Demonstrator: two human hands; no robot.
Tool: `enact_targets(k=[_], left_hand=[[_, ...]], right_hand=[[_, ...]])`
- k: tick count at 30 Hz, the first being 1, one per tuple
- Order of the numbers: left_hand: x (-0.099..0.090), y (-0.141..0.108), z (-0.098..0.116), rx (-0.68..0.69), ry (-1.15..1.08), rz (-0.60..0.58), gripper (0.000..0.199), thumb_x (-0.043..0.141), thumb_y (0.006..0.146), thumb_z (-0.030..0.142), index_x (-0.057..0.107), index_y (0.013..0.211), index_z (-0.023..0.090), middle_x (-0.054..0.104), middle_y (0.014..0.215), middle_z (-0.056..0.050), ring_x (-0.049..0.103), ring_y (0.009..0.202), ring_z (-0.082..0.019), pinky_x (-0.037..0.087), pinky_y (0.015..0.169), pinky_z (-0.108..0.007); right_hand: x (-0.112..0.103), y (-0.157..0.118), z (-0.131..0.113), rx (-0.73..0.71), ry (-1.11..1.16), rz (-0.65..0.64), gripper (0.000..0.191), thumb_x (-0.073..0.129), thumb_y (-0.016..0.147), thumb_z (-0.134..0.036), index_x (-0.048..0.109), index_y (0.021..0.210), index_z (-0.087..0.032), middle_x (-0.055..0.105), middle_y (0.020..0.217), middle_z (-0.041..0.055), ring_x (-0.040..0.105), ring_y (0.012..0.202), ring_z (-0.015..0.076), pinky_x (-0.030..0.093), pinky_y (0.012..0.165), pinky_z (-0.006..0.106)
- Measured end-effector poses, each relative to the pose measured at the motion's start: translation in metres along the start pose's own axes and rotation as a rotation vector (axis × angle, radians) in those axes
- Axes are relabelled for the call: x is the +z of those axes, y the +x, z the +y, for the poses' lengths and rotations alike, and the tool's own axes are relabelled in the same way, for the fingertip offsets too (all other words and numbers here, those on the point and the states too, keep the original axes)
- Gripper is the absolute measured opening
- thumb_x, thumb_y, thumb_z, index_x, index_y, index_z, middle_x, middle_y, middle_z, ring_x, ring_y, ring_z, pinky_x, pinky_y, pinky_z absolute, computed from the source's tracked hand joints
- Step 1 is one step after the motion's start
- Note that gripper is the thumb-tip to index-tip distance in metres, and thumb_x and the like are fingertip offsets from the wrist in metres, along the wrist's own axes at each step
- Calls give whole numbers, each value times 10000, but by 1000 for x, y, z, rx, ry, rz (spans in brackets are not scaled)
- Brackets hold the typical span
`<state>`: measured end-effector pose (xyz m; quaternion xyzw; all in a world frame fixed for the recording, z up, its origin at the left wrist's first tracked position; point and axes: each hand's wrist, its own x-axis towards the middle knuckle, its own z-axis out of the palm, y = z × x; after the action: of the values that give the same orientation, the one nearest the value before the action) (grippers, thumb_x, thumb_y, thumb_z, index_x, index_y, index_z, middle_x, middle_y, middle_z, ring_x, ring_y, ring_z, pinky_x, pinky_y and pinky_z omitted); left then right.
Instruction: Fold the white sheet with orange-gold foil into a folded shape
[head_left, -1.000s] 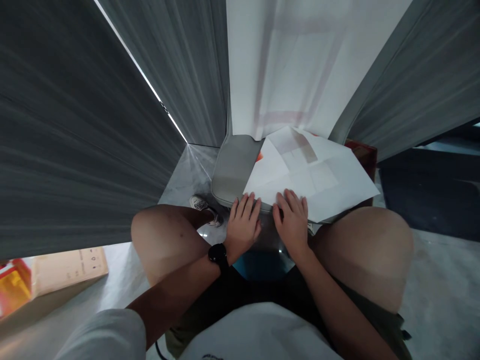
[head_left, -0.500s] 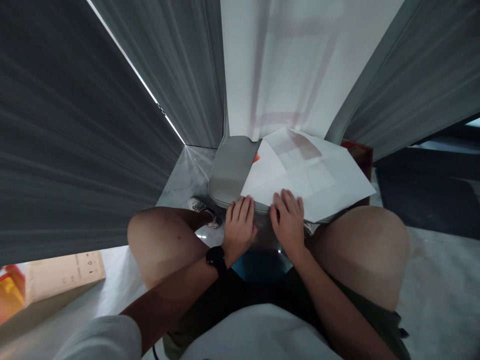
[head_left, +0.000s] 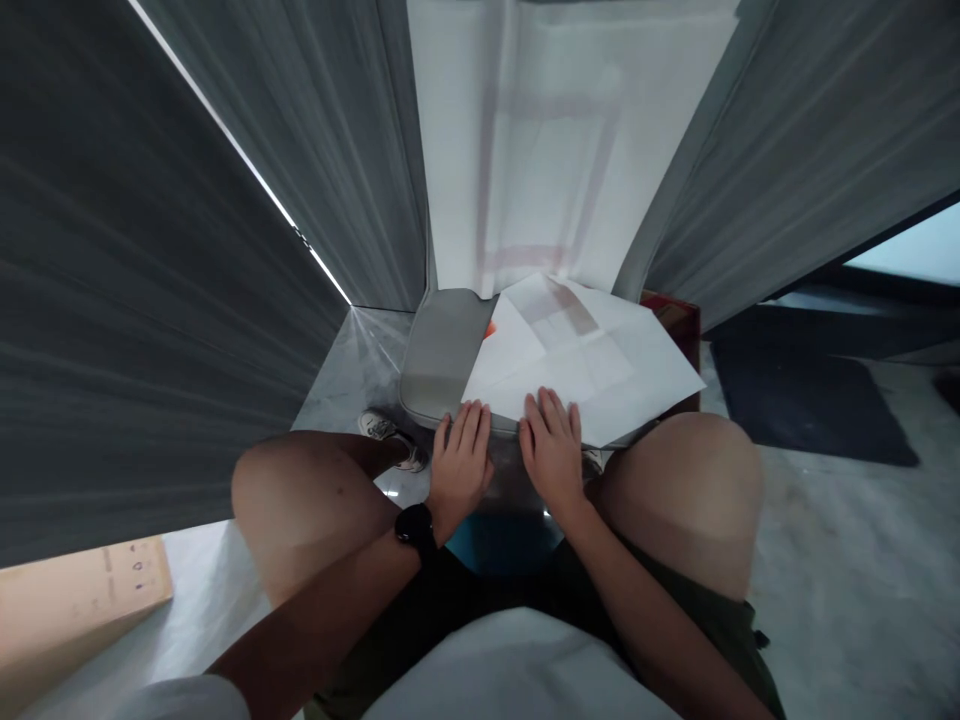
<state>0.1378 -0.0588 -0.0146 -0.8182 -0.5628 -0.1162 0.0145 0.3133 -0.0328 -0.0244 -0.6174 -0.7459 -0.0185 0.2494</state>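
Note:
A large sheet of white paper, folded over on itself, lies on the grey seat of a chair in front of me. Faint darker print shows through it, and a bit of orange peeks out at its left edge. My left hand, with a black watch on the wrist, rests at the seat's front edge, fingertips at the paper's near left corner. Beside it, my right hand lies with fingers stretched over the paper's near edge. Neither hand grips anything that I can see.
Another white sheet with faint lines covers the chair's backrest. Grey curtains hang on both sides. A cardboard box sits at the lower left, a reddish box behind the seat's right side, and a dark mat lies on the floor.
The view has shifted, so the chair and paper appear farther left and more of the backrest shows. Both hands keep nearly the same place at the seat's front edge.

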Motion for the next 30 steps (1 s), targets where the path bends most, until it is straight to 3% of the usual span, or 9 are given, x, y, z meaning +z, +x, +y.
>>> enact_targets(k=[4,11,15,18,22,26,30], left_hand=[[-1,2,0,-9,3,2,675,512,967,194,438,1633,119,434,1676,-167,435,1543,-331,355,1243,-547],[-2,3,2,-1,26,39,635,492,979,177,472,1609,101,455,1662,-163,454,1526,-337,381,1214,-559],[0,2,4,-10,44,47,638,496,979,172,468,1613,104,448,1667,-157,459,1522,-340,385,1213,-562],[3,2,3,-7,58,33,615,474,1001,186,472,1612,109,456,1661,-160,458,1525,-337,382,1218,-559],[2,3,0,3,55,-2,604,441,1034,224,448,1628,112,443,1668,-168,445,1535,-338,372,1231,-565],[-3,3,-2,18,40,-10,649,468,1008,216,414,1644,95,388,1698,-171,420,1550,-348,374,1229,-569],[-5,2,-3,30,32,-11,685,465,975,169,393,1650,79,381,1699,-176,414,1556,-339,366,1234,-568]], right_hand=[[-1,0,-2,-18,-43,18,432,396,1115,-264,654,1426,-112,600,1537,199,530,1468,306,322,1270,586],[-4,2,-2,6,-21,-25,446,384,1120,-274,645,1438,-102,582,1555,202,506,1490,300,300,1283,576],[-6,0,-9,25,-14,-3,481,388,1120,-312,575,1525,-133,540,1595,201,448,1538,308,268,1293,607],[-6,-3,-23,-47,-23,-3,517,386,1117,-313,502,1590,-140,484,1646,174,393,1576,294,238,1317,582],[-1,-11,-31,-157,-10,-133,584,414,1108,-368,444,1624,-96,435,1677,175,370,1590,290,233,1335,540],[-4,-21,-12,-170,-36,-206,627,445,1100,-399,391,1656,-113,367,1716,151,345,1604,281,226,1341,529],[-18,-34,19,-164,-86,-201,646,444,1102,-415,357,1672,-122,358,1721,144,331,1611,273,237,1336,515]])
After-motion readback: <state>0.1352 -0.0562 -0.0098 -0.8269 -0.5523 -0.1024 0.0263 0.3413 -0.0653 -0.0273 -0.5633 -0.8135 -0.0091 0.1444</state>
